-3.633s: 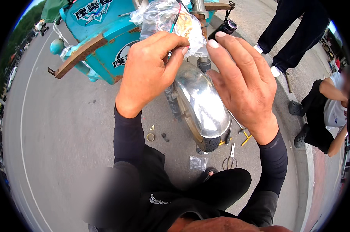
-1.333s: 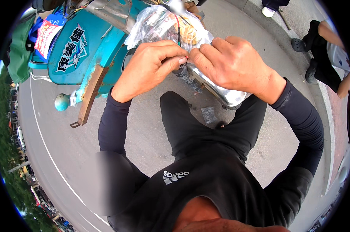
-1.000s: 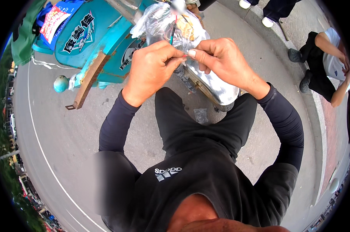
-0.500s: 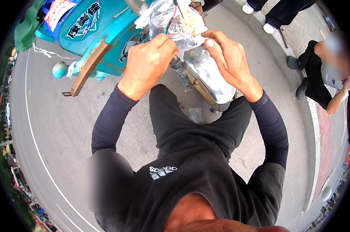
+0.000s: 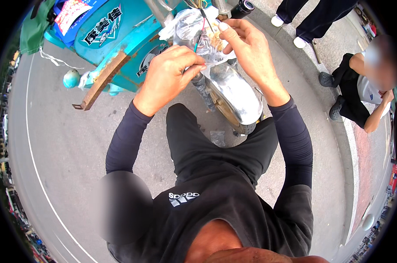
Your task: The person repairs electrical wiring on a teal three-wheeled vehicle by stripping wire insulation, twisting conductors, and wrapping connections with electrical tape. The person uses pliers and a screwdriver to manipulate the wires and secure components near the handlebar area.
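My left hand pinches the thin red end of a wire, its thumb against the index finger, below a green-sleeved section. My right hand is raised higher, fingers loosely bent and apart, thumb tip beside the black and red wires, with nothing clearly in it. Behind both hands a crumpled clear plastic bag with yellowish contents lies at the front of a teal vehicle with rusty metal bars. Below is a chrome mudguard over a wheel.
A curb runs along the right, where a seated person and a standing person's legs are. A black cylinder is behind my right hand. Green and blue bags sit at upper left. A small clear packet lies between my knees.
My right hand has left my left hand's fingertips, where both were pinching, and moved up toward the bag and upper wires, opening. My left hand still pinches, slightly lower than half a second ago.
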